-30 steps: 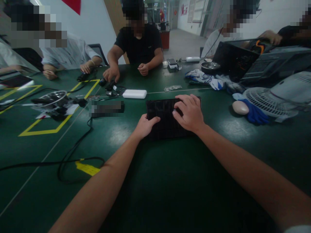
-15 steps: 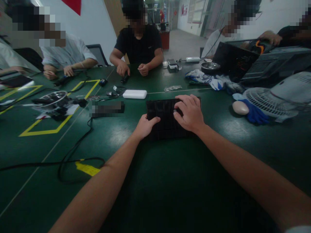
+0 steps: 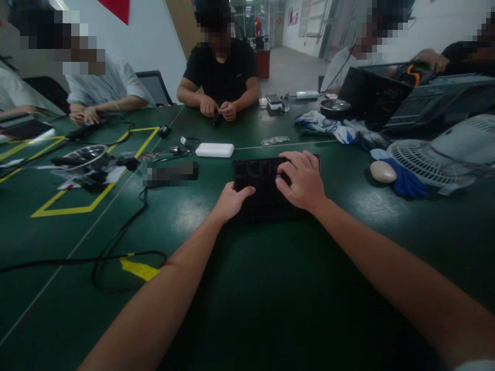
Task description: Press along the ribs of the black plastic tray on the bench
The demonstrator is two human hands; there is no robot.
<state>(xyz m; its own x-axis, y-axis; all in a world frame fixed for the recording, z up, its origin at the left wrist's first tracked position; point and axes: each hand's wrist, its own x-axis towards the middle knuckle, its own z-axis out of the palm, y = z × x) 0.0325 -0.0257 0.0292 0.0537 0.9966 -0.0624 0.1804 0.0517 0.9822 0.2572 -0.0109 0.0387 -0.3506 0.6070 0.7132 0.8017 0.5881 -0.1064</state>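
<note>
We judge it best to steady the dark panel (image 3: 266, 201), well in from the far edge of the table (image 3: 266, 288), left hand (image 3: 230, 202) thumb-down, fingers hidden, right hand (image 3: 303, 183) half-curled over it, grip unclear.

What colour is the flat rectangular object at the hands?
The flat rectangular object is black, seen in the head view.

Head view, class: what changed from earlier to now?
The black-shirted co-worker's hand brought a small dark item rightward in the picture, toward their other hand; a pale-sleeved co-worker's hand moved leftward. The wearer's left hand and right hand stayed on the dark flat object.
</note>
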